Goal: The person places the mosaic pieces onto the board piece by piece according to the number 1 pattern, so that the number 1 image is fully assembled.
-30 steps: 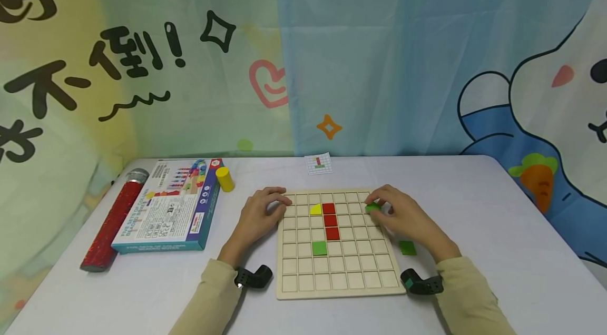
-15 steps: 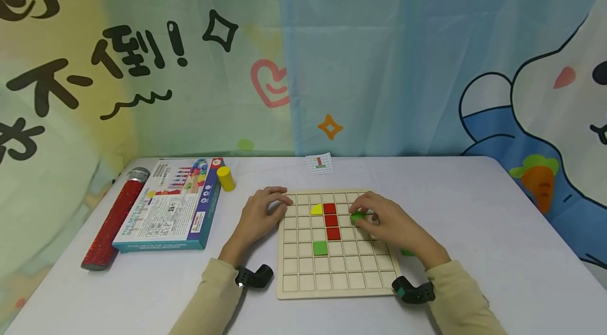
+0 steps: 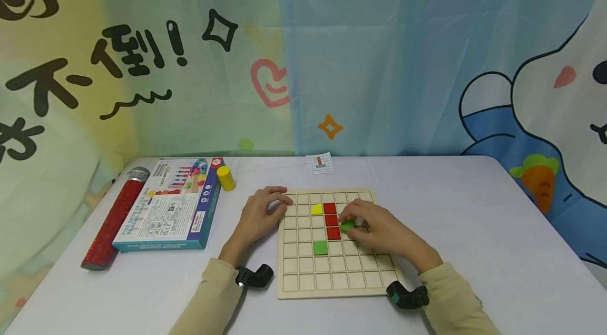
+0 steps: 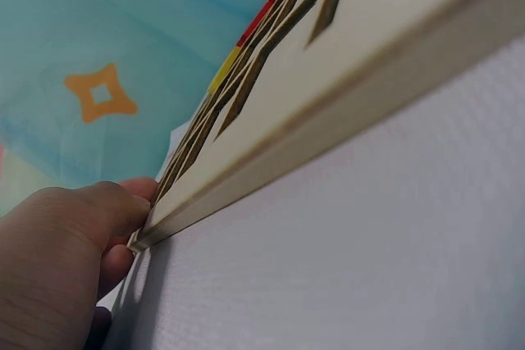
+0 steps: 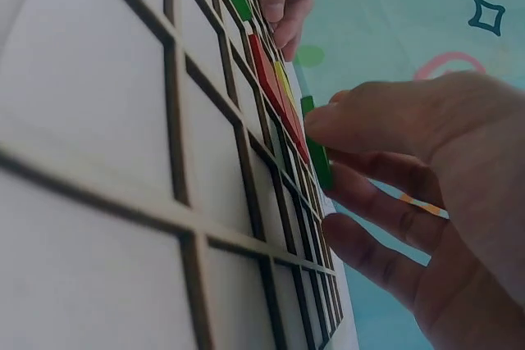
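Note:
A wooden grid board (image 3: pixel 339 281) lies on the white table. My left hand (image 3: pixel 260 216) grips its far left corner, with the thumb (image 4: pixel 123 211) at the edge in the left wrist view. Between thumb and fingertips my right hand (image 3: pixel 384 227) pinches a green tile (image 3: pixel 348 225), tilted above the grid in the right wrist view. Just left of that tile, three red tiles (image 3: pixel 331 220) form a column in the cells. Beside the top red tile sits a small yellow piece (image 3: pixel 316 209). Another green tile (image 3: pixel 320 248) fills a cell nearer me, left of the column.
Behind the board lies a small pattern card (image 3: pixel 319 163) with a printed grid. At the left are a flat game box (image 3: pixel 166 208), a red tube (image 3: pixel 114 224) with a silvery end and a yellow cylinder (image 3: pixel 225 178). A printed curtain (image 3: pixel 370 61) hangs behind the table.
My right hand has carried the green tile left and nearer, from the board's right edge to beside the red column. A loose green tile at the right is now hidden. The left hand stays put.

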A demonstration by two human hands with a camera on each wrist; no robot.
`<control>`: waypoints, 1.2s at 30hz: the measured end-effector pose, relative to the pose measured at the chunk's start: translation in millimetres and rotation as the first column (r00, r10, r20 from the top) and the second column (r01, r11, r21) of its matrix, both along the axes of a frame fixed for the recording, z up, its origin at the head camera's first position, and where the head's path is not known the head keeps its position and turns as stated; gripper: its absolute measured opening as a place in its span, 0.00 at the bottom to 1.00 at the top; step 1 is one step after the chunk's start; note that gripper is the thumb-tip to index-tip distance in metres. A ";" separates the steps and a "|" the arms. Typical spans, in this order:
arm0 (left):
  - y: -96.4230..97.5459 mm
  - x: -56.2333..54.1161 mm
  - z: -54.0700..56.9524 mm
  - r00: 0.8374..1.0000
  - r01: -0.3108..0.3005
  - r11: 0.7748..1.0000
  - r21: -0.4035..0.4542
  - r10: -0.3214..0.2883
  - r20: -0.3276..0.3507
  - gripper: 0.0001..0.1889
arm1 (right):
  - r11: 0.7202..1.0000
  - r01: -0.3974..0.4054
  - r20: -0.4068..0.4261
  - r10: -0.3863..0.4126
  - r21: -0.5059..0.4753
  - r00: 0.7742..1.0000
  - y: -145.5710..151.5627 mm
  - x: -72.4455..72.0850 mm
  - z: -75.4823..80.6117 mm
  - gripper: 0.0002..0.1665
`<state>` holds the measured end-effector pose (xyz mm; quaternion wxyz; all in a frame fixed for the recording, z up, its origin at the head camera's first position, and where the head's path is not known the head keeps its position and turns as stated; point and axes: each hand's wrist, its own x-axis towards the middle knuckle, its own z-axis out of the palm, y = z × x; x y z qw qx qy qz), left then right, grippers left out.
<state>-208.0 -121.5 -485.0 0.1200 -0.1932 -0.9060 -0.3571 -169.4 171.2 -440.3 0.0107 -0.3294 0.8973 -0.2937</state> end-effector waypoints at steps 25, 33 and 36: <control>-0.6 -0.8 -1.1 1.000 0.002 1.000 -0.002 -0.002 -0.010 0.07 | 0.989 -0.147 0.130 0.147 -0.009 0.981 -16.7 10.8 7.3 0.11; -0.2 -0.5 -0.6 1.000 -0.004 1.000 -0.004 0.004 -0.004 0.07 | 0.985 -0.172 0.113 0.171 0.001 0.979 -20.1 14.5 4.4 0.11; -0.2 -0.5 -0.3 1.000 -0.002 1.000 -0.005 0.002 -0.009 0.07 | 0.985 -0.175 0.109 0.174 -0.002 0.979 -20.3 14.9 4.0 0.11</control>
